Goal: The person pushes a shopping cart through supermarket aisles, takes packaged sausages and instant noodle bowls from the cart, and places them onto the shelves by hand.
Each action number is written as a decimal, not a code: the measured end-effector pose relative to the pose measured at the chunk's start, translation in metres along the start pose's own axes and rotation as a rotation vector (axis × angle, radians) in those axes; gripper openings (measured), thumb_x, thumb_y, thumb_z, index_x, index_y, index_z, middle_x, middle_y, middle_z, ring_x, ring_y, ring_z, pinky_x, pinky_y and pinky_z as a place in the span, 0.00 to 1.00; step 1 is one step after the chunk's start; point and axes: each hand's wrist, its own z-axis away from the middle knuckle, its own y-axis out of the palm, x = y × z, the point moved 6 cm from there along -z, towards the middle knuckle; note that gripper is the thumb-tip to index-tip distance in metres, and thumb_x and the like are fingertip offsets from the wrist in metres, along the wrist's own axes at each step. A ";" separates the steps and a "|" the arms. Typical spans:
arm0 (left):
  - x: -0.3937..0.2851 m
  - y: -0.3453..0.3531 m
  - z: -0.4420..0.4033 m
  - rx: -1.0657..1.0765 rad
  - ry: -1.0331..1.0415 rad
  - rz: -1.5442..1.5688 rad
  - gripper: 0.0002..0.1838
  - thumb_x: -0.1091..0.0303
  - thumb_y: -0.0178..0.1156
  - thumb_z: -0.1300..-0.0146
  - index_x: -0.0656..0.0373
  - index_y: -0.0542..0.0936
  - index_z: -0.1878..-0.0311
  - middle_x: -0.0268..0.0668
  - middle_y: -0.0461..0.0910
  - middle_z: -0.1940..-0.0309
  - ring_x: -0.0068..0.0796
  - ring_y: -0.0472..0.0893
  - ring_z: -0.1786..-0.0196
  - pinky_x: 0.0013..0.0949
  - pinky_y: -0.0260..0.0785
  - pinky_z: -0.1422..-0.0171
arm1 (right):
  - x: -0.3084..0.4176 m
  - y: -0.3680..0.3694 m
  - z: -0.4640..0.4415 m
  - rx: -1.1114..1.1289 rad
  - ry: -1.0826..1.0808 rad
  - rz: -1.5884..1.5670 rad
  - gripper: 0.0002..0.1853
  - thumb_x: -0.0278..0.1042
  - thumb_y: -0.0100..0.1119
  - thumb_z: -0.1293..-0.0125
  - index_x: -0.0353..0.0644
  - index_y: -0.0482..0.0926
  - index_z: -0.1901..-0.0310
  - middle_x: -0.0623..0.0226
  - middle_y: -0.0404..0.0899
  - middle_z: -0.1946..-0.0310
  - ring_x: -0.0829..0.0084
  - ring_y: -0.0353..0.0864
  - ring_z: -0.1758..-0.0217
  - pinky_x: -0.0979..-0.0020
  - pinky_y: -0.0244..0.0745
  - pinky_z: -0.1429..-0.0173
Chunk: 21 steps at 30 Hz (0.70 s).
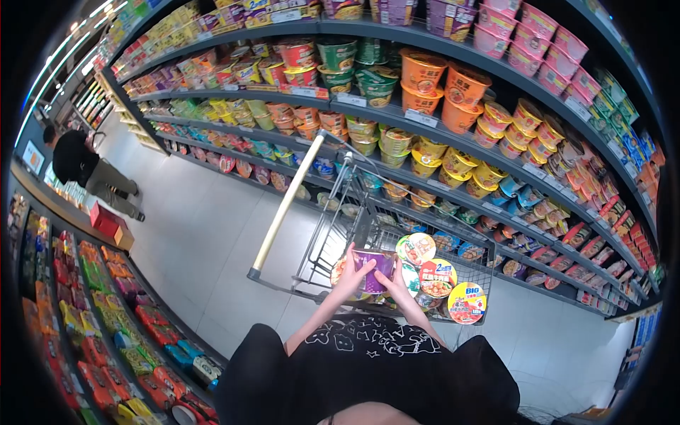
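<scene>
Between my two hands is a purple instant noodle cup. My left hand wraps its left side and my right hand its right side, both thumbs across the front. The cup is over a wire shopping cart, near my body. Inside the cart, just right of my right hand, lie several noodle cups: one with a red and green lid, a yellow-lidded one marked BIG and a pale-lidded one. Another cup is partly hidden behind my left hand.
Shelves packed with noodle cups run along the far side. The cart's pale handle bar points left over the tiled floor. Bagged goods fill a shelf at lower left. Another person stands farther down the aisle near a red box.
</scene>
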 end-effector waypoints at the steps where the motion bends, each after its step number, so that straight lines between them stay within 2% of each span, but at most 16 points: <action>1: 0.001 -0.001 0.000 0.026 0.000 0.015 0.42 0.62 0.56 0.43 0.67 0.40 0.36 0.47 0.56 0.43 0.33 0.60 0.41 0.31 0.52 0.38 | 0.001 0.002 0.001 -0.016 0.040 0.005 0.42 0.33 0.61 0.47 0.39 0.41 0.38 0.55 0.57 0.44 0.68 0.60 0.41 0.70 0.59 0.42; 3: 0.004 -0.008 0.002 0.015 -0.008 0.018 0.45 0.60 0.58 0.44 0.70 0.38 0.37 0.50 0.57 0.43 0.34 0.60 0.40 0.30 0.49 0.37 | -0.006 0.002 -0.001 -0.038 0.051 0.016 0.43 0.33 0.62 0.48 0.39 0.42 0.38 0.55 0.59 0.45 0.67 0.63 0.43 0.69 0.62 0.43; 6: -0.002 -0.013 0.008 0.055 -0.004 -0.061 0.45 0.55 0.52 0.41 0.70 0.34 0.37 0.51 0.56 0.42 0.35 0.59 0.39 0.30 0.47 0.36 | 0.001 0.011 0.002 -0.030 0.059 0.044 0.42 0.33 0.62 0.48 0.41 0.43 0.39 0.57 0.60 0.46 0.68 0.63 0.44 0.70 0.62 0.44; 7: 0.001 -0.016 0.008 0.042 -0.013 -0.060 0.45 0.55 0.52 0.41 0.70 0.34 0.37 0.51 0.56 0.42 0.35 0.59 0.39 0.30 0.47 0.36 | 0.004 0.015 0.003 -0.008 0.066 0.073 0.37 0.35 0.59 0.45 0.41 0.47 0.39 0.59 0.60 0.46 0.70 0.62 0.43 0.71 0.60 0.43; 10: 0.004 -0.023 0.009 0.056 0.027 -0.070 0.44 0.51 0.47 0.39 0.71 0.34 0.37 0.52 0.58 0.42 0.35 0.59 0.40 0.28 0.47 0.36 | 0.011 0.028 0.005 0.035 0.096 0.038 0.33 0.37 0.51 0.39 0.41 0.46 0.37 0.61 0.56 0.42 0.71 0.55 0.39 0.70 0.50 0.37; 13: 0.003 -0.032 0.010 0.057 0.047 -0.051 0.44 0.52 0.48 0.39 0.69 0.32 0.37 0.51 0.57 0.42 0.34 0.59 0.39 0.28 0.47 0.36 | -0.016 0.026 -0.005 0.106 0.147 -0.038 0.32 0.39 0.49 0.38 0.42 0.45 0.37 0.62 0.55 0.41 0.71 0.54 0.38 0.70 0.49 0.36; 15: -0.001 -0.036 0.015 0.053 0.039 -0.009 0.44 0.54 0.48 0.38 0.68 0.30 0.37 0.50 0.57 0.41 0.33 0.58 0.39 0.28 0.46 0.36 | -0.020 0.029 -0.008 0.143 0.113 0.031 0.32 0.41 0.47 0.36 0.43 0.44 0.37 0.62 0.54 0.41 0.71 0.54 0.38 0.70 0.51 0.37; 17: 0.006 -0.043 0.016 0.043 0.001 0.084 0.44 0.55 0.48 0.38 0.68 0.30 0.37 0.50 0.56 0.41 0.32 0.58 0.39 0.28 0.46 0.36 | -0.027 0.030 -0.009 0.141 0.151 0.045 0.30 0.47 0.49 0.38 0.39 0.51 0.41 0.60 0.60 0.46 0.71 0.57 0.41 0.72 0.52 0.39; 18: 0.009 -0.045 0.016 0.048 -0.019 0.059 0.43 0.55 0.49 0.38 0.68 0.32 0.37 0.50 0.56 0.41 0.32 0.59 0.39 0.28 0.47 0.36 | -0.031 0.029 -0.010 0.156 0.143 0.082 0.31 0.48 0.48 0.38 0.39 0.51 0.41 0.60 0.60 0.46 0.72 0.57 0.41 0.72 0.51 0.39; 21: 0.021 -0.049 0.015 0.054 -0.020 0.043 0.42 0.55 0.49 0.38 0.68 0.34 0.36 0.50 0.57 0.42 0.32 0.60 0.40 0.28 0.49 0.37 | -0.044 0.027 -0.009 0.156 0.225 0.065 0.30 0.43 0.45 0.35 0.42 0.45 0.38 0.62 0.55 0.42 0.72 0.55 0.39 0.69 0.52 0.37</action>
